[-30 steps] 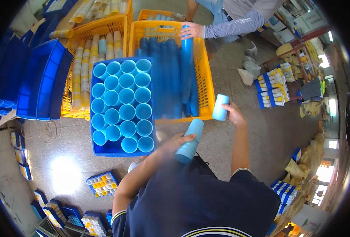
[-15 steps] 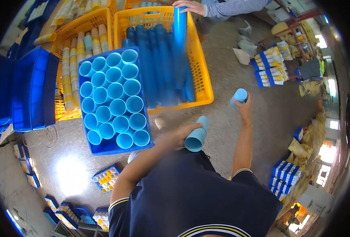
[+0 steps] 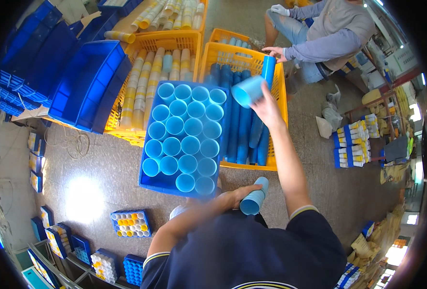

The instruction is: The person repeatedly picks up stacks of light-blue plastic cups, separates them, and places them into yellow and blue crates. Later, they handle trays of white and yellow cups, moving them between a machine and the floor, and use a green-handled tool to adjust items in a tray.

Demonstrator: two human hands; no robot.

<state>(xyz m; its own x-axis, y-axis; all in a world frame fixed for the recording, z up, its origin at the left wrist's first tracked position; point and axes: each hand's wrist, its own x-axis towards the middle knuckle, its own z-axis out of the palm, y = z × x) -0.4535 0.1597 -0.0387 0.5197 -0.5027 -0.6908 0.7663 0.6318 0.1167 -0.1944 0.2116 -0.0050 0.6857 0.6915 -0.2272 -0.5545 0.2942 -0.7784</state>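
My right hand (image 3: 269,108) is raised over the right side of a yellow crate, closed on a motion-blurred light blue cup (image 3: 246,91) tilted with its mouth to the left. Low in front of my body, my left hand (image 3: 236,196) wraps around a short stack of light blue cups (image 3: 254,198), its open mouth facing down toward me. Left of both hands is a blue tray (image 3: 161,182) holding rows of light blue cups (image 3: 193,126) with their mouths up. A gap shows in its row nearest me, at the left corner.
The yellow crate (image 3: 281,153) holds long dark blue stacks (image 3: 244,132). Beyond it sits a person (image 3: 338,38) whose hand touches an upright blue stack (image 3: 269,70). Another yellow crate (image 3: 123,126) contains white and yellow stacks. Blue trays (image 3: 90,86) stand at left; a cord (image 3: 73,147) lies on the floor.
My right hand has swung from the right, up and left over the crate with its cup. My left hand keeps its stack. The view has shifted, showing more of the seated person.
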